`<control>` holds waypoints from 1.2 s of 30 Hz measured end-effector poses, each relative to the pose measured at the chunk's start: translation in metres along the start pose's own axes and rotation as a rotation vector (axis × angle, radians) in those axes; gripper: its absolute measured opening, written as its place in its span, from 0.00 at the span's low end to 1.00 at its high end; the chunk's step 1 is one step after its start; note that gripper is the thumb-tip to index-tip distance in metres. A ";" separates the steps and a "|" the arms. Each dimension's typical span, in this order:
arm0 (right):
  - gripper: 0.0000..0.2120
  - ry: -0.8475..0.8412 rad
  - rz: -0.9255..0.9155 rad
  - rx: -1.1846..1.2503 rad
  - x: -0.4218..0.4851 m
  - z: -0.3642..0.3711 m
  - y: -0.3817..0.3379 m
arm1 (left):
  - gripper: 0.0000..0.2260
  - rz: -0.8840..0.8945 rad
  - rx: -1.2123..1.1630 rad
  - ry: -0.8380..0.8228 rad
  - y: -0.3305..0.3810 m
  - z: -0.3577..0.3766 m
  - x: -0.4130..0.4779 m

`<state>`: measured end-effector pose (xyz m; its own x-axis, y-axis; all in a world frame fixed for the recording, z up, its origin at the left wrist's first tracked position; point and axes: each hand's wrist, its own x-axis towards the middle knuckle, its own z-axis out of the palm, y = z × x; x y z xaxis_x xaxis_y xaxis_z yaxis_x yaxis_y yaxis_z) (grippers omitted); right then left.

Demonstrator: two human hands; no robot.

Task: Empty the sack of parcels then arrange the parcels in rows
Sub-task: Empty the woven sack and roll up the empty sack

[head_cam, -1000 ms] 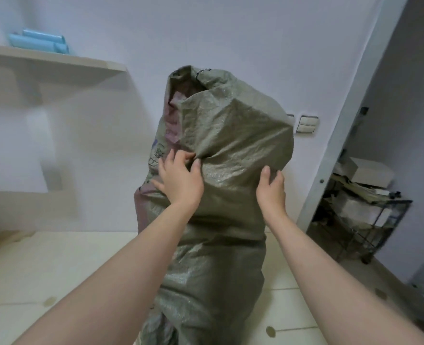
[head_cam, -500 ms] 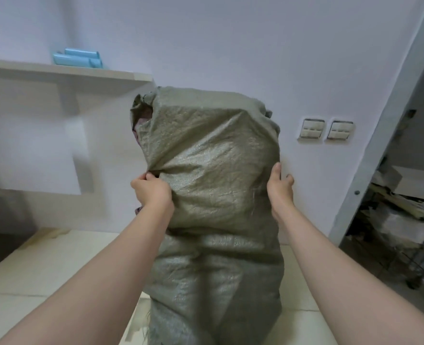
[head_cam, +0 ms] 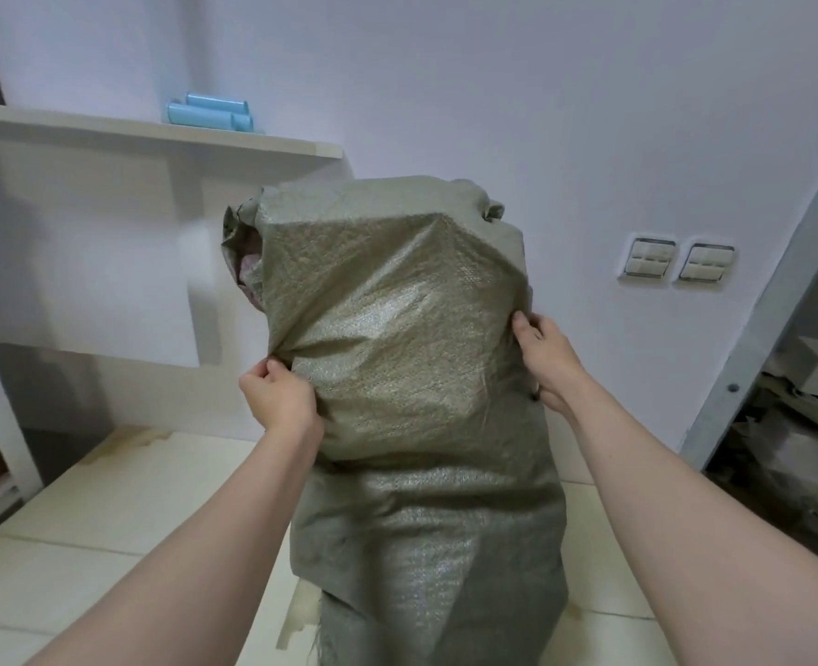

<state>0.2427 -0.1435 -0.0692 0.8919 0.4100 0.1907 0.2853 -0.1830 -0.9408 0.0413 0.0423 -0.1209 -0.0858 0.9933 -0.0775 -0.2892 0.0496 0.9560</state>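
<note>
Hands clamped on the woven sack (head_cam: pixel 412 358): left hand (head_cam: pixel 279 396) pinched fabric, right hand (head_cam: pixel 549 362) gripped; you needed the mouth tipped down

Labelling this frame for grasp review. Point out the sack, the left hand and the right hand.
sack (head_cam: pixel 397 338): head view, on the woven front panel.
left hand (head_cam: pixel 279 398): head view, on the back of the hand pinching the fabric.
right hand (head_cam: pixel 549 358): head view, on the back of the hand.
</note>
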 end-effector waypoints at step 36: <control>0.10 0.340 -0.020 0.068 -0.045 -0.026 -0.033 | 0.34 -0.155 -0.492 -0.523 0.073 -0.001 -0.016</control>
<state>0.2026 -0.1788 -0.0398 0.9556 0.0892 0.2809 0.2899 -0.1134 -0.9503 0.0211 0.0298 -0.0500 0.4215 0.9047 0.0613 -0.6661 0.2631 0.6979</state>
